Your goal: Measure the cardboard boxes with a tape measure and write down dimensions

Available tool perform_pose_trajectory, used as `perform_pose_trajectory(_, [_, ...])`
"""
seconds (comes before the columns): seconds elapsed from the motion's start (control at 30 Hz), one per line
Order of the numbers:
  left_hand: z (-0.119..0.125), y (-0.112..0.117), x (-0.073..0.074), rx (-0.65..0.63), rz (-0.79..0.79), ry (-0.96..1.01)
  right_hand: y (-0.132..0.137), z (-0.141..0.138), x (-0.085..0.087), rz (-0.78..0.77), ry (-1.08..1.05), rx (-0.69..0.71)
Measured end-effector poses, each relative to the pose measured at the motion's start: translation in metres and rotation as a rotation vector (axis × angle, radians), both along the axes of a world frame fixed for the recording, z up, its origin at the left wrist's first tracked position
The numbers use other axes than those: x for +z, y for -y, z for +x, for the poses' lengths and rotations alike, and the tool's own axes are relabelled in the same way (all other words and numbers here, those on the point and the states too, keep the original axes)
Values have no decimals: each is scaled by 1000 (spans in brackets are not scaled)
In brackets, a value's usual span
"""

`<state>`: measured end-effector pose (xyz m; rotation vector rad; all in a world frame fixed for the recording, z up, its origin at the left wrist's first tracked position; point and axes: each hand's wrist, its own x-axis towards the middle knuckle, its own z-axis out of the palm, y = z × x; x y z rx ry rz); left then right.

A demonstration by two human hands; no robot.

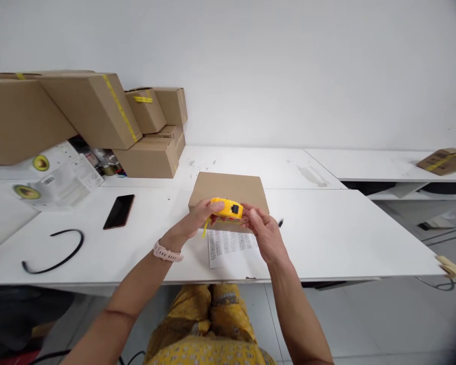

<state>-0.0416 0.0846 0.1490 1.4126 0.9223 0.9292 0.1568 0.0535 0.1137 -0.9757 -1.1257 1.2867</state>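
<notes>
A yellow tape measure [227,208] with a black lock button is held above the front of a flat cardboard box [231,185]. My left hand [195,219] is closed around its left end, thumb on top, and a short yellow strap [205,228] hangs there. At the other end, my right hand [265,232] has its thumb and fingers closed on the tape measure; exactly what the fingertips pinch is partly hidden. A printed sheet [222,258] with rows of small marks lies partly under the box.
Cardboard boxes [146,157] are stacked at the back left, beside a white carton [57,177] with avocado pictures. A phone [119,212] and a curved black cable [78,246] lie on the white table [345,238]. A small box [443,161] sits far right.
</notes>
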Motion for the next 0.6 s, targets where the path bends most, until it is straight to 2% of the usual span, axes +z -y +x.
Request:
perform_pose_trajectory(0.1, [-6,-6,4,-31,-9,-54,-13,6,4,-68,33,36])
perform_pose_trajectory(0.2, [-22,-20,17,-40,28,-97,-37,29,9,-44,-16,-5])
perform_pose_trajectory(0.3, [-54,-47,34,112,45,-123,-73,62,15,-12,-118,-208])
perform_pose_trajectory(0.37, [-81,-68,40,223,-13,-147,-96,81,14,-46,-134,-295])
perform_pose_trajectory(0.47, [-123,-96,38,268,-122,-183,-121,93,-1,-136,-12,-372])
perform_pose_trajectory(0.6, [-157,-113,20,263,-232,-225,-135,78,-24,-208,145,-411])
